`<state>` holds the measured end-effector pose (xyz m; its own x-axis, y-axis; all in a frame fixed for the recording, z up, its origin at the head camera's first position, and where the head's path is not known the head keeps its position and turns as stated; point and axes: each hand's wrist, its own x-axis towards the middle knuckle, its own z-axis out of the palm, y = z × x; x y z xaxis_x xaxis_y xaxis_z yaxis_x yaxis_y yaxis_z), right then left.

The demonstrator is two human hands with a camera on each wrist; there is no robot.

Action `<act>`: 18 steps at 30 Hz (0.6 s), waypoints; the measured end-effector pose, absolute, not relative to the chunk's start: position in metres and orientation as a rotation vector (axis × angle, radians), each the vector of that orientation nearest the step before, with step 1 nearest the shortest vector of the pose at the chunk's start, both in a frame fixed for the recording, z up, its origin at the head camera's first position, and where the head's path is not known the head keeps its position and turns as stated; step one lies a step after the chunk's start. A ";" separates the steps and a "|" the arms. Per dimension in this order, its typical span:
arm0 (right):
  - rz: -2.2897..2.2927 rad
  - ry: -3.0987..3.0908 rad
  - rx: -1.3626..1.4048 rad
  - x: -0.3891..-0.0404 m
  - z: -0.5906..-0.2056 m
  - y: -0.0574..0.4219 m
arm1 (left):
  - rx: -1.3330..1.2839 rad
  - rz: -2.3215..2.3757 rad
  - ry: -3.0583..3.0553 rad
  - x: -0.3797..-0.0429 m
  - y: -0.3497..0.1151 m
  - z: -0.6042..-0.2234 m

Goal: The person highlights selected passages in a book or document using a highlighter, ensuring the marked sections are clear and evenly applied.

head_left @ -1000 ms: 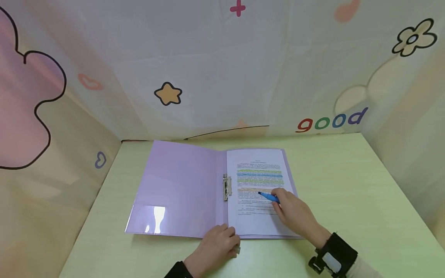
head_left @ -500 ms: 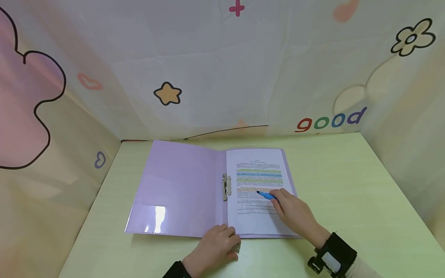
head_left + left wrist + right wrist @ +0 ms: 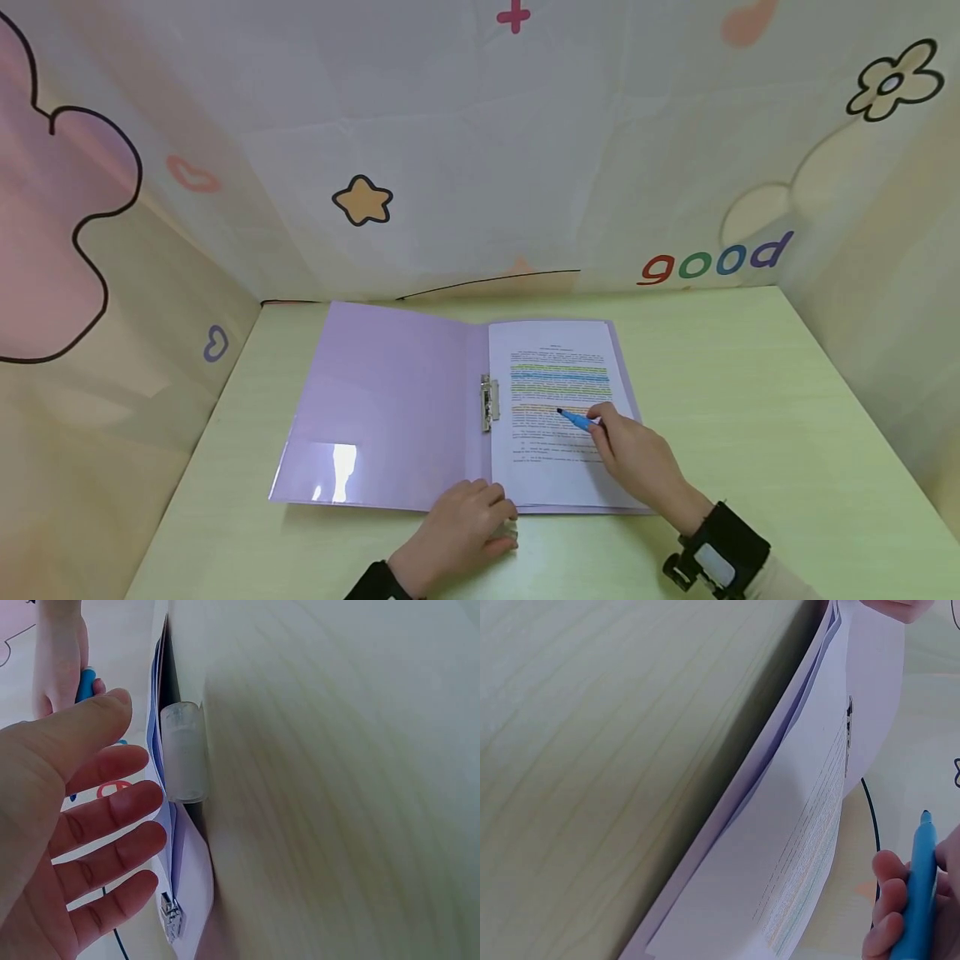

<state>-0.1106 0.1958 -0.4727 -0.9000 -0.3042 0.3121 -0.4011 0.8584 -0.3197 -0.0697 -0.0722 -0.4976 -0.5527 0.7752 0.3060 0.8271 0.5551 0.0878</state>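
A blue highlighter (image 3: 576, 419) is in my right hand (image 3: 641, 458), its dark tip pointing up and left over the printed page. In the right wrist view the fingers are curled round the highlighter (image 3: 919, 896). The page (image 3: 551, 487) has lines marked green, blue and orange, and lies in an opened purple folder (image 3: 390, 408). At the folder's lower edge is my left hand (image 3: 461, 533). The left wrist view shows its fingers (image 3: 112, 817) spread and relaxed, close to a small translucent cylinder (image 3: 184, 754) beside the folder; whether they touch it I cannot tell.
A metal clip (image 3: 489, 404) sits along the folder's spine. The pale green table (image 3: 750, 400) extends on both sides of the folder. A printed cloth backdrop (image 3: 465, 150) rises behind and at the sides.
My left thumb has moved down and away from the other fingers beside the translucent cylinder. The highlighter has tilted slightly in my right hand, which stays over the page. The folder has not moved.
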 end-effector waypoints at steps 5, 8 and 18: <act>0.554 -2.792 0.520 -0.111 -0.473 0.196 | -1.317 -0.359 -2.538 -0.070 -0.072 -0.495; 0.556 -2.794 0.512 -0.111 -0.473 0.196 | -1.297 -0.394 -2.532 -0.071 -0.072 -0.495; 0.613 -2.852 0.470 -0.111 -0.472 0.195 | -1.277 -0.461 -2.496 -0.075 -0.074 -0.494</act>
<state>-0.1110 0.1955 -0.4718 -0.9324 -0.2655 0.2452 -0.3428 0.8646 -0.3674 -0.0745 -0.0742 -0.4937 -0.5602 0.7238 0.4028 0.8199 0.5536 0.1456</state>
